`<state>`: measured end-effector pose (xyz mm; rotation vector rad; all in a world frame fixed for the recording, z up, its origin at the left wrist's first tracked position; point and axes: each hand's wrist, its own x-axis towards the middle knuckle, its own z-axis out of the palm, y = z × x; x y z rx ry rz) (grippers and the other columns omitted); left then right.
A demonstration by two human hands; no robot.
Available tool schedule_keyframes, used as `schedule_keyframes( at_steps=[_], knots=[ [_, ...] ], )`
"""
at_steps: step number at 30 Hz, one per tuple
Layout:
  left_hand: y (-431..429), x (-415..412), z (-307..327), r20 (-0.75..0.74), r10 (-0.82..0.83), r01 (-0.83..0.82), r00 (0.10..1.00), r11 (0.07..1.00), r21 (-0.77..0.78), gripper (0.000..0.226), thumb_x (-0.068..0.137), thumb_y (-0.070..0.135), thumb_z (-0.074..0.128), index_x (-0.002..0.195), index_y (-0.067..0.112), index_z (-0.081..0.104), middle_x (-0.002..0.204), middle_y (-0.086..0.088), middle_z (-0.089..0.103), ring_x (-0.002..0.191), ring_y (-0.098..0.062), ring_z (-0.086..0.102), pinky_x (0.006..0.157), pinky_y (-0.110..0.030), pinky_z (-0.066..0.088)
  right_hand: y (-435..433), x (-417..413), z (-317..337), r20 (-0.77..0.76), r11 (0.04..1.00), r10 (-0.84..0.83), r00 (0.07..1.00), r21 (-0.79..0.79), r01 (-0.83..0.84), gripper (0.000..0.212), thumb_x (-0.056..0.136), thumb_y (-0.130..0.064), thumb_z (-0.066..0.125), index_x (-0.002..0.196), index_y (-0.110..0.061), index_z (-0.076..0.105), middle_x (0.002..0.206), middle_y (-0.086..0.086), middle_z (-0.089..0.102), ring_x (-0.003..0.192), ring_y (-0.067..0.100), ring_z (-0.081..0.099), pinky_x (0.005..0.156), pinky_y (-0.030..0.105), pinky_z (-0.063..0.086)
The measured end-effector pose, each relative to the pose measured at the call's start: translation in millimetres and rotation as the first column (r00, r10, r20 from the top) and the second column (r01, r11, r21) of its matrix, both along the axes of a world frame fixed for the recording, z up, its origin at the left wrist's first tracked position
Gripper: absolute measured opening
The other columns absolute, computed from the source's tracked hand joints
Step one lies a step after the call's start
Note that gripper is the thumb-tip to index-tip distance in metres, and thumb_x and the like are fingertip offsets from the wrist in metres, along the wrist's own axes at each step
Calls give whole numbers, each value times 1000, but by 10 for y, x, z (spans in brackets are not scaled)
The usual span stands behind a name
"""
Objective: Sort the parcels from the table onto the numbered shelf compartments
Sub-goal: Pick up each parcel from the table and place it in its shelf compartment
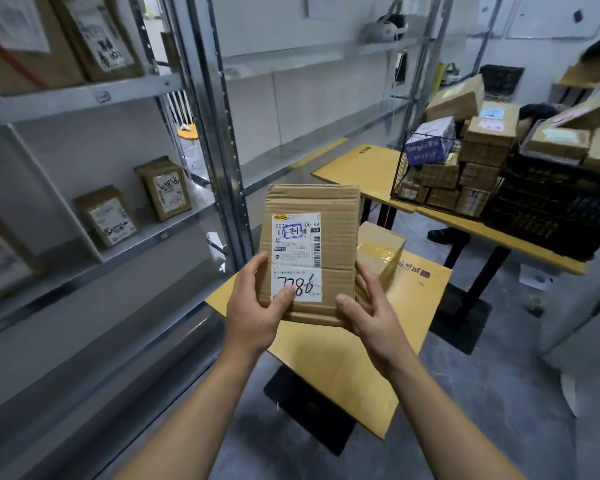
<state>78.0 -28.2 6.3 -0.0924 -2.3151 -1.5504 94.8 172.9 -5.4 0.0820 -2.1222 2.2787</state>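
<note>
While you hold the flat cardboard parcel (309, 251) upright in front of you, above the near table (343, 368), treat the task as partly done. Your left hand (253, 306) grips the parcel's lower left corner, with the thumb lying over the handwritten number on the label (297, 258). Your right hand (371, 313) curls round the lower right edge, so both hands carry this one parcel and neither is free. Several parcels already stand on the shelf (84, 98) to your left: two labelled boxes (108, 216) (165, 188) on the middle level and larger ones (97, 32) above. Judge these as sorted. One taped box (381, 251) is left on the near table, just behind the parcel in hand. Much more work is left on the far table (361, 164), where a wire basket (430, 171) and a black crate (548, 209) are piled with boxes. The compartment numbers on the shelf cannot be read from here. The step in hand appears to be reading the label, so the parcel is not yet placed.
</note>
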Motion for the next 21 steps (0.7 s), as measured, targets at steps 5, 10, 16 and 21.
schedule_keyframes(
  at_steps=[5,10,16,21],
  knots=[
    [-49,216,140,-37,73,-74,997,997,-26,63,84,38,74,137,37,40,131,15,52,118,2,50,97,-32,48,-24,19,75,-58,994,107,993,-2,-107,88,72,-53,82,147,-55,36,148,-13,51,135,15,52,104,52,51],
    [-314,419,418,-97,145,-152,985,986,-68,58,84,44,69,134,45,40,133,14,50,117,-8,53,92,-39,52,-294,-38,238,-111,987,145,983,-51,-152,85,68,-49,85,141,-57,42,146,-12,52,131,17,54,99,53,54],
    [-1116,849,722,-178,331,-373,927,866,-333,40,94,30,61,132,23,53,121,8,55,108,-8,53,89,-30,45,-856,-107,429,-177,963,262,949,-16,-269,82,69,-49,84,139,-55,43,144,-9,51,129,21,54,93,53,57],
    [-2048,1377,779,-88,436,-389,896,673,-629,42,93,33,60,133,22,52,128,2,55,118,-16,52,96,-41,48,-1504,73,530,-226,922,370,901,-28,-385,78,69,-48,85,137,-54,46,141,-7,54,128,21,56,99,53,54]
  ],
)
